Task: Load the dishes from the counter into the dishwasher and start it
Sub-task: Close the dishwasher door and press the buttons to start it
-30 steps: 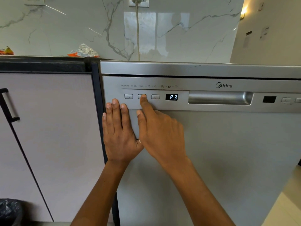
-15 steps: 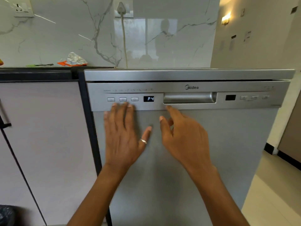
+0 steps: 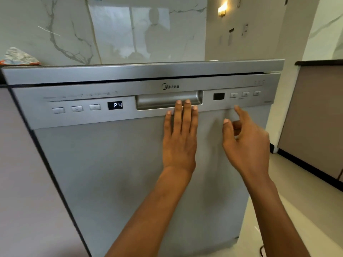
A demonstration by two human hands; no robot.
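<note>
The silver dishwasher (image 3: 115,173) fills the view with its door closed. Its left display (image 3: 115,105) reads P4, beside three buttons (image 3: 77,108). My left hand (image 3: 180,138) lies flat on the door with straight fingers, the fingertips at the lower edge of the recessed handle (image 3: 159,101). My right hand (image 3: 246,143) hovers in front of the door's right side, index finger stretched toward the panel below the right buttons (image 3: 245,94), other fingers loosely curled and holding nothing. A second dark display (image 3: 219,96) sits left of those buttons.
A crumpled wrapper (image 3: 18,57) lies on the dark counter at the left, against the marble wall. A pale cabinet front (image 3: 27,182) adjoins the dishwasher on the left. Another cabinet (image 3: 319,115) stands to the right across a strip of tiled floor (image 3: 306,210).
Both hands have moved right along the door: the left from under the left buttons to the handle, the right toward the right buttons. The display changed from P3 to P4.
</note>
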